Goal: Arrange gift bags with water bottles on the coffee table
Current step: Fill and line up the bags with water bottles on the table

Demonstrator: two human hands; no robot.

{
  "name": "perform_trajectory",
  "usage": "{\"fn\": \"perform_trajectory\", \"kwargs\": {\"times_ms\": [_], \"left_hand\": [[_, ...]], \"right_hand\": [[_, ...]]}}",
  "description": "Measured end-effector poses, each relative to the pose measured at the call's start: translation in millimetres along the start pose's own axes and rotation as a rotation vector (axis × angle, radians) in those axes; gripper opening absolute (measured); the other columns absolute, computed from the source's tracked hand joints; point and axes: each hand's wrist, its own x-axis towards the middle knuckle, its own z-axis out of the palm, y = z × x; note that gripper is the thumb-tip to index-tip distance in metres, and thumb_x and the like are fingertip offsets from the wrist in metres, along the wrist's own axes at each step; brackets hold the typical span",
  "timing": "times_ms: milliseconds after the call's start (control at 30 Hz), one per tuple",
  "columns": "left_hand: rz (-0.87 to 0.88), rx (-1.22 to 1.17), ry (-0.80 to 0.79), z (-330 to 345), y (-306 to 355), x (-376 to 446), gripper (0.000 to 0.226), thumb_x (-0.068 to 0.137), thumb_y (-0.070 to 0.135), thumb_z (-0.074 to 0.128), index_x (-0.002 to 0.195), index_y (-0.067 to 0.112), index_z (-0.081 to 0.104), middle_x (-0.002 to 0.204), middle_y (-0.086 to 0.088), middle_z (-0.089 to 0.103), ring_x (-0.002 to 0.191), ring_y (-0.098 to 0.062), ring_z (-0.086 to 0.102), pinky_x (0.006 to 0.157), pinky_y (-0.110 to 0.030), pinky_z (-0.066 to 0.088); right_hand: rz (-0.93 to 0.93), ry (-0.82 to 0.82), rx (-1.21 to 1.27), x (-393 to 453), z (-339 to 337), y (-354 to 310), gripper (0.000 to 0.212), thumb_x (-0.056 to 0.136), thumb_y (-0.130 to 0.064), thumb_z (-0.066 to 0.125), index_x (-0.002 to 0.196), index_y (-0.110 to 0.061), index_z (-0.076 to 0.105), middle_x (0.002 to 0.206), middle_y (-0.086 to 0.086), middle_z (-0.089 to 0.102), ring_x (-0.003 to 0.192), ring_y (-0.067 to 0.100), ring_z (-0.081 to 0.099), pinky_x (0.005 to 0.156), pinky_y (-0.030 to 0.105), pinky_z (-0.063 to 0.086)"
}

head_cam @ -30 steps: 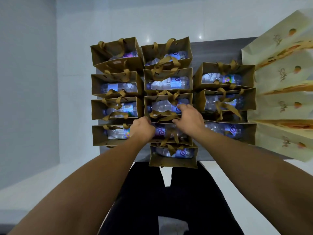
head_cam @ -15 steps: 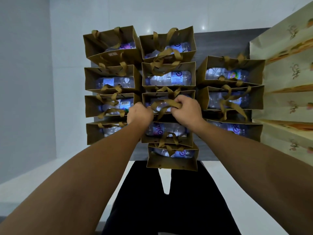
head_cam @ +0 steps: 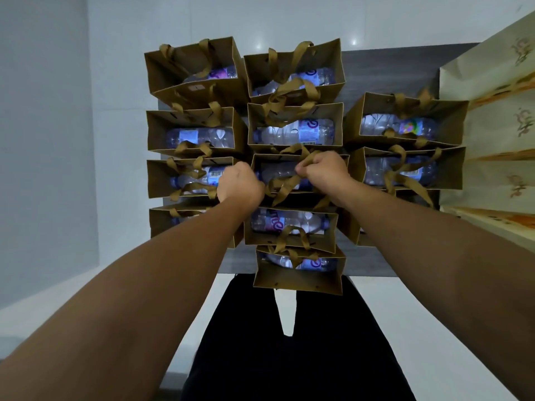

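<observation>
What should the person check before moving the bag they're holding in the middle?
1. Right hand grips the ribbon handles of the middle bag: ok.
2. Left hand has a hold on that bag: cannot tell, its fingers are hidden.
3. Water bottle lies inside the bag: ok.
4. Neighbouring bags stand apart from it: not ok, they press close on every side.
5. Front bag sits fully on the coffee table: not ok, it hangs over the near edge.
</observation>
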Motion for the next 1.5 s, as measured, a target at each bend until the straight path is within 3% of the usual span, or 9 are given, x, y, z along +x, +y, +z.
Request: {"fn": "perform_trajectory", "kwargs": {"times_ms": [300,500,667,800,967,1100,1233,1333,1500], "left_hand": [[0.090,0.042,0.042,-39.7,28.3,-21.1,0.025,0.093,0.020,0.065,0.113,0.004,0.064,0.115,-0.019,0.064,0.106,-0.038,0.063,0.075,-0.039,0.048],[0.113,0.016,0.097,-83.3,32.0,-41.5,0.017,0.092,0.018,0.066,0.104,0.006,0.067,0.105,-0.014,0.067,0.099,-0.034,0.065,0.085,-0.044,0.058],[0.171,-0.019,0.134,-104.0,28.6,-55.2,0.013,0.091,0.015,0.067,0.081,0.012,0.059,0.089,-0.009,0.064,0.082,-0.026,0.064,0.074,-0.038,0.058],[0.170,-0.066,0.152,-109.1,28.9,-62.8,0.013,0.093,0.011,0.064,0.083,0.010,0.057,0.089,-0.009,0.062,0.080,-0.024,0.063,0.075,-0.037,0.059],[0.138,-0.127,0.183,-135.0,26.2,-64.4,0.007,0.092,0.011,0.064,0.085,0.008,0.066,0.084,-0.010,0.068,0.073,-0.023,0.069,0.065,-0.033,0.060],[0.143,-0.150,0.228,-163.5,31.4,-72.5,0.003,0.092,0.007,0.063,0.089,0.005,0.065,0.079,-0.009,0.062,0.069,-0.021,0.066,0.057,-0.028,0.055],[0.167,-0.130,0.253,-184.9,35.6,-83.5,0.007,0.092,0.008,0.063,0.086,0.005,0.064,0.070,-0.006,0.057,0.056,-0.015,0.057,0.044,-0.023,0.039],[0.150,-0.176,0.248,-199.1,36.8,-88.7,0.015,0.092,0.009,0.064,0.078,0.003,0.064,0.068,-0.008,0.062,0.052,-0.014,0.060,0.044,-0.023,0.045],[0.141,-0.322,0.227,-220.8,41.9,-93.0,0.018,0.096,0.016,0.065,0.083,0.004,0.065,0.075,-0.012,0.069,0.067,-0.022,0.072,0.073,-0.035,0.064]], "right_hand": [[-0.028,-0.091,-0.426,-52.5,-41.3,-15.4,0.028,0.091,-0.039,0.073,0.091,-0.012,0.065,0.086,0.007,0.065,0.076,0.021,0.066,0.052,0.028,0.046],[-0.125,-0.070,-0.708,-94.4,-47.4,-36.9,0.021,0.084,-0.025,0.076,0.096,-0.009,0.070,0.087,0.006,0.063,0.085,0.023,0.062,0.068,0.033,0.051],[-0.134,0.050,-0.558,-111.5,-54.5,-44.7,0.025,0.085,-0.032,0.078,0.091,-0.010,0.068,0.089,0.007,0.066,0.082,0.022,0.064,0.071,0.035,0.056],[-0.136,0.181,-0.485,-122.5,-57.5,-41.0,0.022,0.086,-0.028,0.073,0.087,-0.008,0.067,0.080,0.006,0.063,0.074,0.021,0.061,0.062,0.031,0.049],[-0.253,0.424,-0.338,-134.8,-69.6,-52.5,0.016,0.085,-0.025,0.071,0.082,-0.009,0.068,0.081,0.008,0.067,0.083,0.025,0.065,0.075,0.041,0.056],[-0.365,0.386,0.004,-146.1,-71.0,-71.7,0.030,0.085,-0.027,0.078,0.082,0.000,0.066,0.089,0.014,0.073,0.088,0.027,0.069,0.083,0.045,0.056],[-0.434,0.309,0.307,-159.3,-73.1,-95.6,0.032,0.085,-0.022,0.080,0.066,-0.016,0.056,0.075,0.009,0.063,0.075,0.019,0.069,0.086,0.046,0.060],[-0.478,0.351,0.287,-168.5,-82.0,-106.4,0.031,0.084,-0.025,0.081,0.067,-0.013,0.057,0.076,0.007,0.064,0.078,0.019,0.066,0.085,0.046,0.058],[-0.471,0.511,-0.141,-178.8,-90.6,-113.4,0.031,0.082,-0.026,0.083,0.103,-0.014,0.062,0.101,0.001,0.064,0.095,0.020,0.064,0.068,0.027,0.050]]}}
